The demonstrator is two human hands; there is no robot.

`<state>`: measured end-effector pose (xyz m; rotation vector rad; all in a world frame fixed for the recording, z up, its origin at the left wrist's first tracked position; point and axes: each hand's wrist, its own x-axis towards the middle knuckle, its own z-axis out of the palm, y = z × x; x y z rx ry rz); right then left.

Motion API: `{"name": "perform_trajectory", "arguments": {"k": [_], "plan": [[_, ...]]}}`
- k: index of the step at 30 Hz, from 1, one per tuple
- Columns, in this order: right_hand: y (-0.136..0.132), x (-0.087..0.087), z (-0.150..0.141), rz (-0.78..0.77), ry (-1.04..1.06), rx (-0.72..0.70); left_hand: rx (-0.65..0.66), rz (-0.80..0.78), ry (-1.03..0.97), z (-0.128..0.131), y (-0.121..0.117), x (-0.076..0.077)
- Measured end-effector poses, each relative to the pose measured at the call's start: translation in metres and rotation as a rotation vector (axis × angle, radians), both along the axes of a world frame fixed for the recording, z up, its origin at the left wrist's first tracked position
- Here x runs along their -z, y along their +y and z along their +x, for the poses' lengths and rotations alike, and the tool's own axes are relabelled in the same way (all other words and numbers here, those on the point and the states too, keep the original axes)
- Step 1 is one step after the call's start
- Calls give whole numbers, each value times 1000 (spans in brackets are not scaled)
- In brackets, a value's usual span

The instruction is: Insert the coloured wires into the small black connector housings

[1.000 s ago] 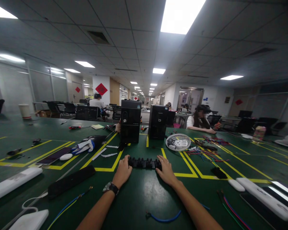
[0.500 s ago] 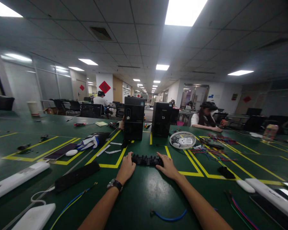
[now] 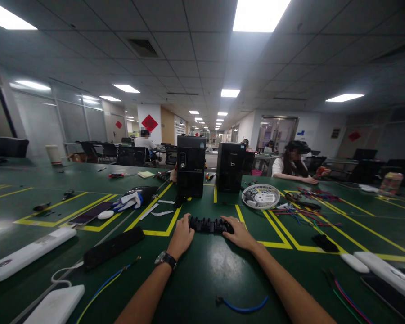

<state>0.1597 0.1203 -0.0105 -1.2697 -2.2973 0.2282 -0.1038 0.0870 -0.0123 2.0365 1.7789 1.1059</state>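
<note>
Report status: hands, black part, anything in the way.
Left hand, right hand: holding opposite ends. Black part: crosswise between them. Around it: two computer cases stand beyond, blue wire lies nearer.

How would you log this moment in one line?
Left hand: on left end of black strip | Right hand: on its right end | Beyond: left tower, right tower | Nearer camera: blue wire

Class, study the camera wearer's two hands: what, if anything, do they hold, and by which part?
A black strip, held by its ends: the left hand at the left end, the right hand at the right.
</note>
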Motion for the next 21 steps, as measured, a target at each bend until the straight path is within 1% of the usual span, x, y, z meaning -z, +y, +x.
{"name": "perform_trajectory", "arguments": {"k": [4, 9, 16, 21], "plan": [[1, 0, 0, 3, -5, -4, 7, 2, -13, 0, 0, 0], [4, 2, 0, -8, -35, -1, -3, 21, 30, 0, 3, 2], [6, 5, -1, -3, -15, -25, -8, 3, 50, 1, -2, -2], [7, 6, -1, -13, -6, -31, -8, 11, 56, 1, 0, 0]]}}
